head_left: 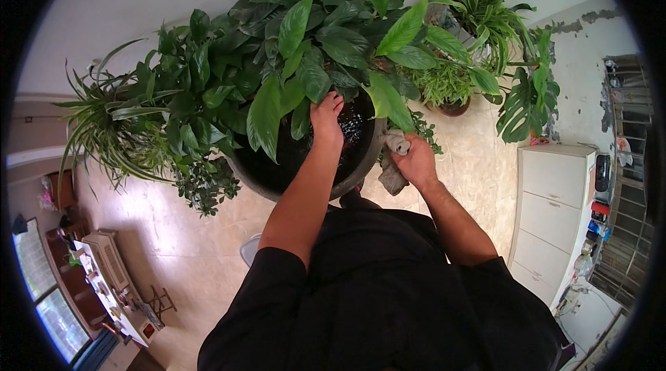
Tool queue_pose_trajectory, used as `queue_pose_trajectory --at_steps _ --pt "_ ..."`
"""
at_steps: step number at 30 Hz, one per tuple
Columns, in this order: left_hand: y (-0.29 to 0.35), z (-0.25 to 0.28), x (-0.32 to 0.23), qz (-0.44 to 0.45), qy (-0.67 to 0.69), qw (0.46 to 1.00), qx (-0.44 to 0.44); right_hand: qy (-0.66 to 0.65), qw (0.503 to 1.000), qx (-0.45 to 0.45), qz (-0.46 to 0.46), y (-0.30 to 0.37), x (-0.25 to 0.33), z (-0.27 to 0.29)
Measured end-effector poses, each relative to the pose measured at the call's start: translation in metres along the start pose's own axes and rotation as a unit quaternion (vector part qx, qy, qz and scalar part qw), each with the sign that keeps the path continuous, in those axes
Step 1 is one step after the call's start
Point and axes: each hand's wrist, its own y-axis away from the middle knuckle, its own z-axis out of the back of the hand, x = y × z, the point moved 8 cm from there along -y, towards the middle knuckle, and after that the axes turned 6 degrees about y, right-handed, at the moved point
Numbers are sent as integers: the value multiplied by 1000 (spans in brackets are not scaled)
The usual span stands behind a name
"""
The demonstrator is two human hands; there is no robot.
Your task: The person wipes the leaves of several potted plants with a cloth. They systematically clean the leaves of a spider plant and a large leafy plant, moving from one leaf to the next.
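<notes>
Left hand (327,120), right hand (416,161) apart at pot (252,181)

Left lies over pot's mouth, perhaps parting leaves (313,81); cannot tell whether it grips. Right clasps grey cloth (393,181) at pot's right rim, bunched, likely for firm hold.

We count one large dark pot (251,182) and two grips: one left grip (327,124) over the pot's opening and one right grip (414,161) just right of the pot. In the right one we count one grey cloth (393,182). Right of the pot we find one small brown pot (453,108), one split-leaf plant (526,104), one white cabinet (555,218) and one barred window (628,183). Left of the pot we count one long-leaved spiky plant (114,138). Nearer us than the pot are two black sleeves (274,274). Above the pot, the overlapping broad leaves (340,45) are too many for us to count.
</notes>
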Motion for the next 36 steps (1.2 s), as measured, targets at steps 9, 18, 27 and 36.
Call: queue_pose_trajectory --at_steps 9,18,27,36 --pt "-45 -17 -16 61 127 989 35 26 999 14 27 -9 37 -7" --pt "-59 -43 -35 35 123 982 137 23 998 25 49 -28 55 -27" --pt "-103 -16 1 87 80 978 171 5 998 10 62 -47 79 -22" --pt "-78 7 -3 138 -37 986 89 20 990 -42 136 -95 55 -58"
